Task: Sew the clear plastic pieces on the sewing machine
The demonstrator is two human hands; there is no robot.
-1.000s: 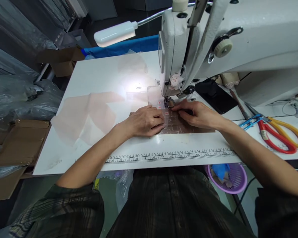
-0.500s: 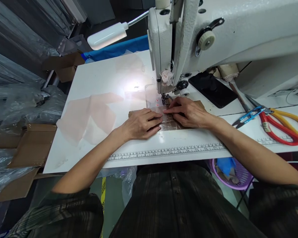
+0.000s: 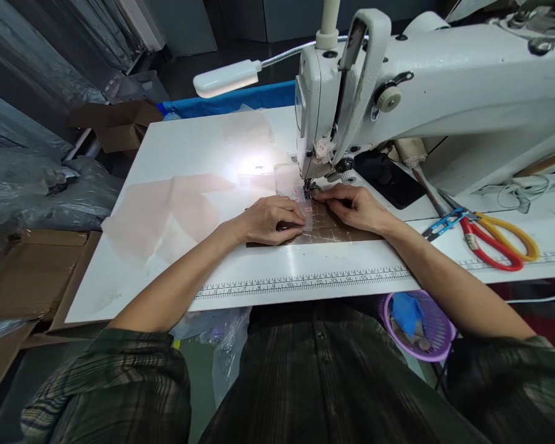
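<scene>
A brown piece of material (image 3: 333, 229) with a clear plastic strip on top lies on the white sewing table (image 3: 203, 148) under the presser foot (image 3: 311, 189) of a white sewing machine (image 3: 398, 92). My left hand (image 3: 271, 220) presses down on its left part, fingers curled and held together. My right hand (image 3: 351, 205) rests on the piece just right of the needle, fingers together and pointing toward the foot.
A lit gooseneck lamp (image 3: 226, 78) hangs over the table. Red and yellow scissors (image 3: 494, 237) and blue snips (image 3: 441, 223) lie at the right. A printed ruler (image 3: 305, 283) runs along the front edge. A purple basket (image 3: 419, 324) sits below; cardboard boxes (image 3: 32, 271) stand left.
Both hands stay on the brown piece at the presser foot; the left hand's fingers have curled in more. The view has shifted, mostly from head movement.
</scene>
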